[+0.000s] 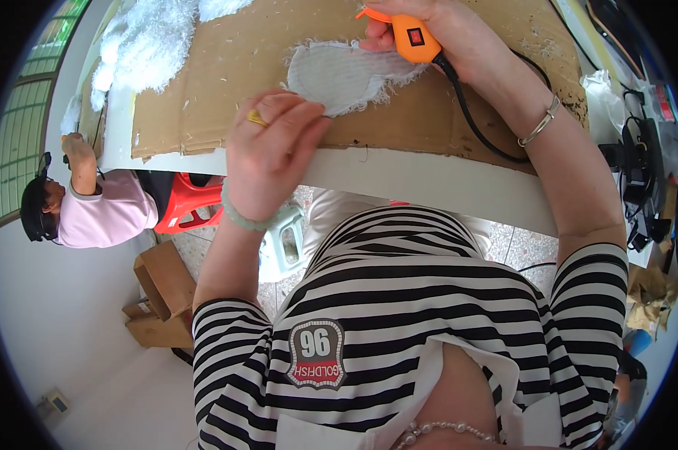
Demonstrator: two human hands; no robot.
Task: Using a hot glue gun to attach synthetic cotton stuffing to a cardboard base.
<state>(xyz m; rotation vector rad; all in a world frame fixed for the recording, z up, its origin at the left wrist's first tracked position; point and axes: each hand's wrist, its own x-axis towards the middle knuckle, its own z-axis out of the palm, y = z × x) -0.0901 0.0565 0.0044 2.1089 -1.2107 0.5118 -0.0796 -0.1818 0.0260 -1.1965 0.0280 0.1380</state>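
Note:
A white, fuzzy-edged fabric piece [346,75] lies flat on a brown cardboard sheet [181,120]. My left hand [275,139], with a gold ring and a pale green bracelet, has its fingers bent together at the fabric's near left edge, seemingly pinching it. The fingertips partly cover that edge. In my right hand [447,34], at the top of the view, is an orange corded hand tool [416,41] shaped like a glue gun. It has a red switch and a black cord. Its front end is cut off by the picture's upper edge, and some right fingers touch the fabric.
White fluffy stuffing [147,45] is heaped at the far left of the cardboard. The black cord [470,124] loops beneath my right wrist. Cables and black devices [639,165] crowd the right side. Beyond the table's left, another person [102,210] sits near a red stool [185,204] and cardboard boxes [162,289].

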